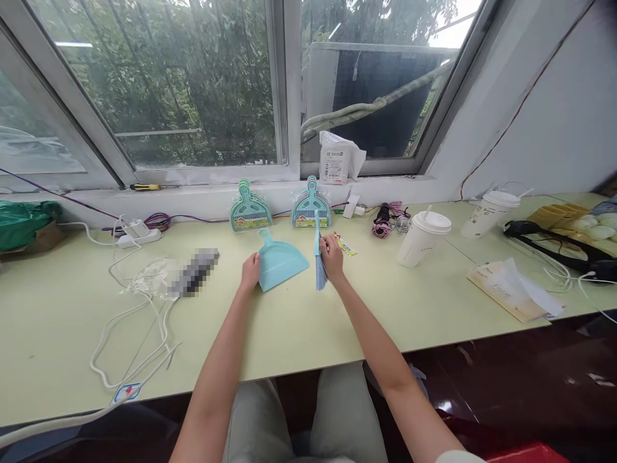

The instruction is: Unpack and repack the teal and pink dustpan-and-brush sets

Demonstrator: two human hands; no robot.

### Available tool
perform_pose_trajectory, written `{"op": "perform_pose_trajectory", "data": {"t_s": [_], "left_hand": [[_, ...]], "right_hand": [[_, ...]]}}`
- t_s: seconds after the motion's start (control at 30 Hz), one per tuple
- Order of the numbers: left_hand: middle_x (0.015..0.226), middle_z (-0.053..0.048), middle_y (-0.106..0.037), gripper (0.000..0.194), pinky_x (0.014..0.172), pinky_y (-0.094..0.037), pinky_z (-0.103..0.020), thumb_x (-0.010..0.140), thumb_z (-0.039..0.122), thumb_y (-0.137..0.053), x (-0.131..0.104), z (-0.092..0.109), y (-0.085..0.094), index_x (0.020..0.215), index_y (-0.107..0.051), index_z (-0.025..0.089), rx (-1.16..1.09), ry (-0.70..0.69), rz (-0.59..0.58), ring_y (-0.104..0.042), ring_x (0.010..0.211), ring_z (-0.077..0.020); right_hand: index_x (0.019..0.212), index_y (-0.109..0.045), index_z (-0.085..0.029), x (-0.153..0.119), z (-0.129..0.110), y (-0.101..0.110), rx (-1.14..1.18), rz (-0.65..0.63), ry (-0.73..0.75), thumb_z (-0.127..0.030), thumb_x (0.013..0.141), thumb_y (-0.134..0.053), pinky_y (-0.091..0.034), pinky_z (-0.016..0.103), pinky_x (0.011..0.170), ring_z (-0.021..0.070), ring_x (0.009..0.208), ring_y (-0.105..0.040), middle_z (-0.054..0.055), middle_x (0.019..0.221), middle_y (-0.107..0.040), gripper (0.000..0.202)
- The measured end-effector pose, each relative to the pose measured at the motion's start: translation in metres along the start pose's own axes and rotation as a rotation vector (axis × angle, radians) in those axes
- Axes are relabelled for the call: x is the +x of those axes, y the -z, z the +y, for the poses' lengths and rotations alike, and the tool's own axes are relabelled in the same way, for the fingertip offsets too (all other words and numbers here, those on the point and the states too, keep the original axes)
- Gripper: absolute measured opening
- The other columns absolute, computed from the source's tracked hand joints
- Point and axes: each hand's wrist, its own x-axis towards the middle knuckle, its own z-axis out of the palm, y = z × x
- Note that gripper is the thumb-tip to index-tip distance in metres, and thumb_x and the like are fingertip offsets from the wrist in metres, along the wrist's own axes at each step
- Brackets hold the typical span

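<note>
A light blue dustpan [281, 262] is held at its left edge by my left hand [250, 271], its short handle pointing toward the window. To its right, my right hand [331, 256] grips a small matching brush [317, 244], handle up and grey-blue bristles down toward the table. The brush and the dustpan are apart. Behind them, two packaged dustpan-and-brush sets, one on the left [250, 209] and one on the right [311, 204], lean against the wall below the window. A colourful label card [345, 244] lies just beyond my right hand.
White cables [103, 366] and a pixelated dark object [195, 272] lie on the left of the table [299, 334]. Two lidded cups, one near [419, 241] and one farther [489, 215], stand to the right, with a tissue pack [501, 289] beyond. A white package [336, 164] rests on the sill.
</note>
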Motion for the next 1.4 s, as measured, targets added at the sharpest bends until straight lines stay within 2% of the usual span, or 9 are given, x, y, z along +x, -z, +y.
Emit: {"op": "perform_pose_trajectory", "data": {"t_s": [0.13,0.3,0.5,0.63,0.87,0.93,1.0,1.13,1.4], "left_hand": [[0.104,-0.013,-0.068,0.032,0.073,-0.043,-0.032,0.085,0.04,-0.046,0.005,-0.011,0.025,0.085,-0.07,0.02,0.326,0.052,0.064,-0.06,0.1,-0.0268],[0.107,-0.015,-0.065,0.037,0.07,-0.043,-0.032,0.086,0.044,-0.043,0.003,-0.011,0.029,0.096,-0.069,0.019,0.447,0.002,0.078,-0.061,0.098,-0.0269],[0.101,-0.01,-0.068,0.024,0.071,-0.042,-0.032,0.084,0.037,-0.048,0.002,-0.012,0.029,0.093,-0.065,0.022,0.519,0.027,0.04,-0.062,0.092,-0.0255],[0.089,-0.01,-0.07,0.019,0.069,-0.04,-0.032,0.083,0.035,-0.049,-0.003,-0.007,0.025,0.081,-0.063,0.022,0.544,0.014,0.015,-0.062,0.084,-0.0258],[0.079,-0.005,-0.066,0.028,0.067,-0.041,-0.029,0.089,0.037,-0.041,-0.034,0.018,-0.022,0.077,-0.063,0.023,0.394,-0.433,-0.449,-0.059,0.075,-0.0204],[0.083,-0.006,-0.065,0.026,0.071,-0.041,-0.029,0.09,0.03,-0.039,-0.04,0.023,-0.03,0.083,-0.063,0.023,0.478,-0.587,-0.432,-0.058,0.083,-0.0211],[0.094,-0.008,-0.063,0.019,0.079,-0.041,-0.032,0.087,0.022,-0.046,-0.041,0.023,-0.032,0.095,-0.062,0.022,0.629,-0.729,-0.302,-0.056,0.094,-0.0233],[0.109,-0.011,-0.059,0.031,0.085,-0.04,-0.036,0.086,0.009,-0.043,-0.036,0.018,-0.028,0.11,-0.058,0.02,0.859,-0.932,-0.168,-0.053,0.101,-0.024],[0.088,-0.009,-0.061,0.029,0.071,-0.042,-0.033,0.087,0.005,-0.041,-0.032,0.014,-0.035,0.097,-0.064,0.018,0.929,-0.876,-0.284,-0.057,0.085,-0.0218]], "right_hand": [[0.077,-0.065,-0.018,0.009,0.027,0.01,-0.326,-0.199,0.021,-0.033,0.092,-0.042,-0.036,0.029,0.073,0.0208,0.089,-0.054,0.009,0.09,-0.063,0.031],[0.086,-0.069,-0.015,0.001,0.046,-0.005,-0.601,-0.314,-0.006,-0.028,0.085,-0.053,-0.034,0.036,0.083,0.0261,0.099,-0.054,0.016,0.097,-0.066,0.02],[0.089,-0.069,-0.014,0.002,0.044,-0.006,-0.56,-0.365,-0.093,-0.031,0.074,-0.063,-0.034,0.037,0.084,0.0259,0.096,-0.058,0.015,0.1,-0.067,0.023],[0.088,-0.068,-0.018,0.005,0.034,-0.004,-0.39,-0.282,-0.16,-0.034,0.075,-0.062,-0.036,0.03,0.078,0.0212,0.093,-0.06,0.008,0.099,-0.067,0.021],[0.084,-0.068,-0.02,-0.015,0.008,-0.027,-0.297,-0.373,0.074,-0.03,0.078,-0.064,-0.037,0.028,0.077,0.0194,0.093,-0.058,0.005,0.094,-0.068,0.012],[0.084,-0.068,-0.02,-0.018,0.008,-0.031,-0.323,-0.377,0.117,-0.029,0.079,-0.065,-0.036,0.029,0.078,0.0207,0.097,-0.057,0.005,0.097,-0.068,0.011],[0.084,-0.069,-0.021,-0.018,0.012,-0.031,-0.327,-0.387,0.135,-0.031,0.08,-0.066,-0.035,0.03,0.08,0.0214,0.099,-0.056,0.005,0.1,-0.068,0.011],[0.083,-0.07,-0.023,-0.014,0.015,-0.029,-0.314,-0.429,0.128,-0.037,0.08,-0.067,-0.035,0.032,0.08,0.0219,0.1,-0.055,0.003,0.101,-0.068,0.015],[0.077,-0.07,-0.021,-0.014,0.007,-0.039,-0.385,-0.498,0.157,-0.034,0.078,-0.069,-0.039,0.03,0.076,0.0205,0.089,-0.061,0.005,0.094,-0.069,0.013]]}}
